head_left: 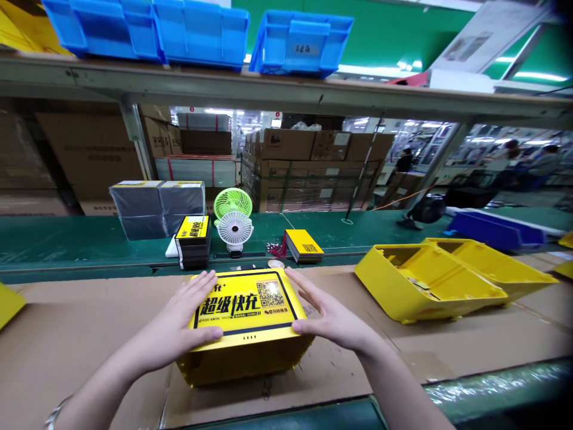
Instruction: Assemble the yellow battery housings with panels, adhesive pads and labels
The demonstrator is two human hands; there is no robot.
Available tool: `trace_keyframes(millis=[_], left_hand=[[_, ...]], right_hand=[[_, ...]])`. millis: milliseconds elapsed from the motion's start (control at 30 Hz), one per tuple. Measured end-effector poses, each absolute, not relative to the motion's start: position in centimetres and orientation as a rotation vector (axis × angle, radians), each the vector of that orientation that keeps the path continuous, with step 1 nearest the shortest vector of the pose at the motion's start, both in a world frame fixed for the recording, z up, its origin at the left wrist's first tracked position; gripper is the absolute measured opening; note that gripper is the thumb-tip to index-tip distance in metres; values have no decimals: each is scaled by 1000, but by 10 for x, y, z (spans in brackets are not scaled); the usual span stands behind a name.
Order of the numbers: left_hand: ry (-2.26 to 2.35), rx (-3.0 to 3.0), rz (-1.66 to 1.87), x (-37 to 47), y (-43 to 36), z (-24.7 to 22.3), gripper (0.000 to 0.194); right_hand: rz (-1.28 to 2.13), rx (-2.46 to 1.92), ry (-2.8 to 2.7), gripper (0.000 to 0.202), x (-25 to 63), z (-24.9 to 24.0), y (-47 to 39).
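Note:
A yellow box-shaped casing [242, 361] rests on the cardboard-covered bench, with a yellow printed panel [246, 328] on its top showing black characters and a QR code. My left hand [185, 316] lies along the panel's left side, fingers on the far left corner and thumb on its front part. On the right side, my right hand [329, 313] has its fingertips at the far right corner and its thumb at the near right edge. Both hands have fingers spread and press on the panel's edges without wrapping round it.
Open yellow casings [394, 298] lie to the right on the cardboard [358, 364]. Behind stand a stack of printed panels [193, 245], a white fan [235, 230], a green fan [233, 202] and a yellow-topped stack [304, 243]. Blue bins [302, 45] sit on the overhead shelf.

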State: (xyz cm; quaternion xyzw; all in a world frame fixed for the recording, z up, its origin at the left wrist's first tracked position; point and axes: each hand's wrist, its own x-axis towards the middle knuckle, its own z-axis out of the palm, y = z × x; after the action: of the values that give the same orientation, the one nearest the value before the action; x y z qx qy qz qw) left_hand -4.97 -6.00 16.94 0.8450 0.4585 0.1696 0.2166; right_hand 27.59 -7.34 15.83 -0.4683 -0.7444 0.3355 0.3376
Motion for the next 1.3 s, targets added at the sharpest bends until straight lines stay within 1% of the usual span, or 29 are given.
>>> trace_keyframes(millis=[67, 100, 133, 233, 267, 300, 400, 467, 500, 567, 633, 800, 900, 1000, 1100, 1200, 1300], left_hand=[[1312, 2279, 490, -60, -63, 166, 78], [1333, 2266, 491, -62, -65, 165, 78], [1353, 2268, 488, -62, -66, 164, 78], [1422, 2327, 473, -49, -67, 165, 77], [1446, 2355, 481, -41, -67, 166, 77], [1461, 2386, 495, -32, -67, 167, 77], [1412, 2480, 511, -6, -65, 169, 77], [1334, 2528, 470, 4, -62, 171, 79], [1298, 2542, 444, 6, -61, 172, 80], [1245, 2558, 416, 1, -58, 173, 82], [1230, 2546, 421, -14, -57, 175, 80], [1289, 2412, 446, -44, -65, 174, 77], [1368, 2417, 472, -31, -67, 174, 79], [1301, 2496, 457, -5, -62, 176, 77], [1184, 2533, 395, 4, -53, 178, 78], [1187, 2531, 419, -10, -49, 177, 81], [1228, 2442, 462, -36, -53, 175, 76]], right_hand=[[930, -1178, -1968, 91, 278, 159, -58], [941, -1176, -1958, 88, 278, 160, -49], [933, -1197, -1935, 81, 276, 160, -40], [776, -1386, -1904, 49, 261, 162, -14], [713, -1445, -1908, 42, 253, 164, -9], [642, -1490, -1928, 40, 243, 165, -7], [365, -1493, -2125, 46, 210, 169, -18], [221, -1403, -2359, 58, 192, 172, -35], [207, -1351, -2457, 64, 188, 174, -43], [276, -1273, -2569, 70, 190, 177, -56], [322, -1272, -2580, 70, 205, 179, -62], [288, -1480, -2407, 70, 246, 173, -62], [206, -1585, -2363, 71, 233, 168, -63], [171, -1477, -2489, 64, 201, 169, -64], [216, -1368, -2585, 60, 187, 174, -61], [259, -1387, -2556, 68, 201, 178, -59], [371, -1483, -2441, 76, 228, 178, -63]])
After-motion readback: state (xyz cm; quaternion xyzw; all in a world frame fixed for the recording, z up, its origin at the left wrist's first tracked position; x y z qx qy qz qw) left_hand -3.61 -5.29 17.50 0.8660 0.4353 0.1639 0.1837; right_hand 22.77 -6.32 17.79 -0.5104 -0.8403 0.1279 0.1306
